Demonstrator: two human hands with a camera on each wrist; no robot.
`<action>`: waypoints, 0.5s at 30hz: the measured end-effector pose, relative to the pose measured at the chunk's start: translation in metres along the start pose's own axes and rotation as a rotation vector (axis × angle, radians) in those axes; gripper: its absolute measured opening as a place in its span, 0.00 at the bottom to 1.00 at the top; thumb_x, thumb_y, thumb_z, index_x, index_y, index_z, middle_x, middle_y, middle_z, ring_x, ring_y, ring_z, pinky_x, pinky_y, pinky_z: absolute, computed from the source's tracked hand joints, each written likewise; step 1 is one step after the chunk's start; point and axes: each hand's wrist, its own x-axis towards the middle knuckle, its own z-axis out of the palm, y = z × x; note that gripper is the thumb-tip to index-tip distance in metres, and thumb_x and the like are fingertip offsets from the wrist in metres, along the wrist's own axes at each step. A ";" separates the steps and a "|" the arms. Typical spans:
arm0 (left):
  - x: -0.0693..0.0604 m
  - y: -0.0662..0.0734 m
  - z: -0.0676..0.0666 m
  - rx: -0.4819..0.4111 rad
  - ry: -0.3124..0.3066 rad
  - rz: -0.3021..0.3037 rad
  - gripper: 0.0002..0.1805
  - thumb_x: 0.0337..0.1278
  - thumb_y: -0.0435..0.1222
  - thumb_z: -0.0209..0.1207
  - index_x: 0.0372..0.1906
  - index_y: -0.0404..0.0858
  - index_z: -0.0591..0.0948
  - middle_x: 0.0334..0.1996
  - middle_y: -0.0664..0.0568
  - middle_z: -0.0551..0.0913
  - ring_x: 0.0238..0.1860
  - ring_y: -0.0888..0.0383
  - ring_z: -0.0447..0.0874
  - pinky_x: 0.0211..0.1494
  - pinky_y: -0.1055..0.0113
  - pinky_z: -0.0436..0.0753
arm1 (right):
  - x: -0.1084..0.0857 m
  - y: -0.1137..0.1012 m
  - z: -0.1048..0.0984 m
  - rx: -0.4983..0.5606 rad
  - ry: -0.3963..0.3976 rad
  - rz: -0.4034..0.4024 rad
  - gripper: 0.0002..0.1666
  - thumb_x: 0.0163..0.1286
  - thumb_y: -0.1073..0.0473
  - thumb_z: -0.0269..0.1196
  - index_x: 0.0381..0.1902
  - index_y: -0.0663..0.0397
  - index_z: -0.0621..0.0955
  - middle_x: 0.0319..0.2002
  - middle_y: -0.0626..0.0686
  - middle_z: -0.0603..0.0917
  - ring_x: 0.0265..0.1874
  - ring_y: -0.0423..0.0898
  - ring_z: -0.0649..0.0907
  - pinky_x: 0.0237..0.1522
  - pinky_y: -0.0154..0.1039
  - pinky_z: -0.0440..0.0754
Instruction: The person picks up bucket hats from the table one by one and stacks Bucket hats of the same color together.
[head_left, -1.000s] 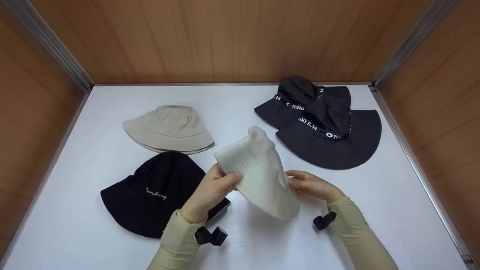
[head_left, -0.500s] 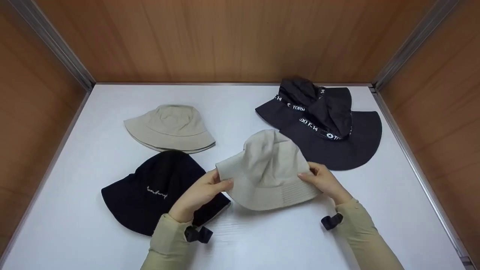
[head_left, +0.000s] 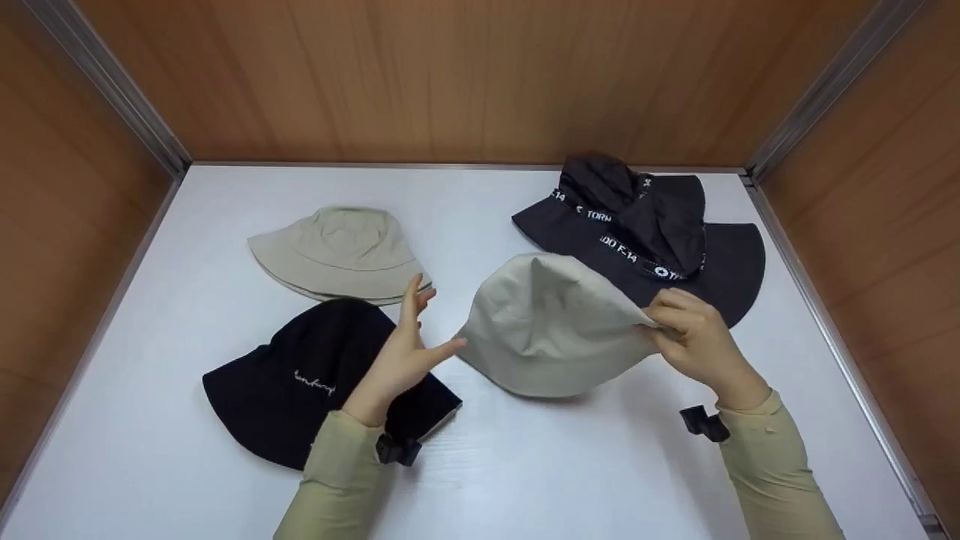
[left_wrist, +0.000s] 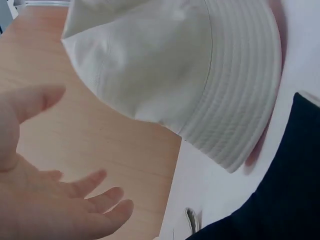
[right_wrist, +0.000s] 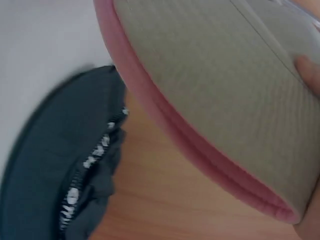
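In the head view, I see the right grip (head_left: pixel 697 337) closed on the brim of the pale hat (head_left: pixel 555 330), pinching its right side and holding it above the surface (head_left: pixel 525 480). The left grip (head_left: pixel 397 367) is spread wide, pinching nothing, its thumb so close to the opposite brim that I can't tell if they touch. Below that arm lies the black hat (head_left: pixel 300 375), with the beige hat (head_left: pixel 345 255) behind and the dark lettered hats (head_left: pixel 667 240) at the back right. Held from one side only, the soft cloth could swing or sag, and a low left sleeve might drag the black hat out of place.

In the left wrist view, the thumb and fingers stand apart around air, with the pale hat beyond them. If they close too early, I'd expect them to miss the brim or poke in the crown.

In the right wrist view, the brim slopes away from the fingers at the right edge, its pink rim showing. Too tight a pinch could crease it; too loose, and the hat might slip, perhaps onto the dark lettered hats nearby.
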 end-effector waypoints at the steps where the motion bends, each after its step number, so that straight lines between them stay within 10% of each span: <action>1: 0.004 0.000 0.004 0.018 -0.043 -0.002 0.58 0.50 0.36 0.68 0.74 0.36 0.37 0.72 0.35 0.51 0.73 0.38 0.46 0.71 0.42 0.53 | 0.002 -0.003 -0.003 0.002 0.000 -0.020 0.16 0.40 0.83 0.66 0.22 0.59 0.84 0.20 0.49 0.75 0.24 0.39 0.67 0.28 0.31 0.65; 7: 0.031 -0.006 0.028 0.082 -0.278 -0.066 0.61 0.46 0.35 0.70 0.75 0.39 0.36 0.73 0.39 0.51 0.74 0.42 0.45 0.73 0.45 0.51 | 0.006 -0.015 -0.013 0.038 0.003 -0.094 0.21 0.37 0.86 0.51 0.20 0.61 0.83 0.20 0.51 0.76 0.25 0.42 0.70 0.30 0.32 0.67; 15: 0.047 -0.014 0.039 0.118 -0.291 -0.062 0.28 0.53 0.32 0.64 0.60 0.34 0.71 0.50 0.44 0.80 0.58 0.47 0.73 0.63 0.51 0.70 | 0.002 -0.014 -0.021 0.097 0.012 -0.101 0.22 0.39 0.84 0.51 0.22 0.61 0.84 0.21 0.51 0.77 0.25 0.43 0.71 0.29 0.32 0.68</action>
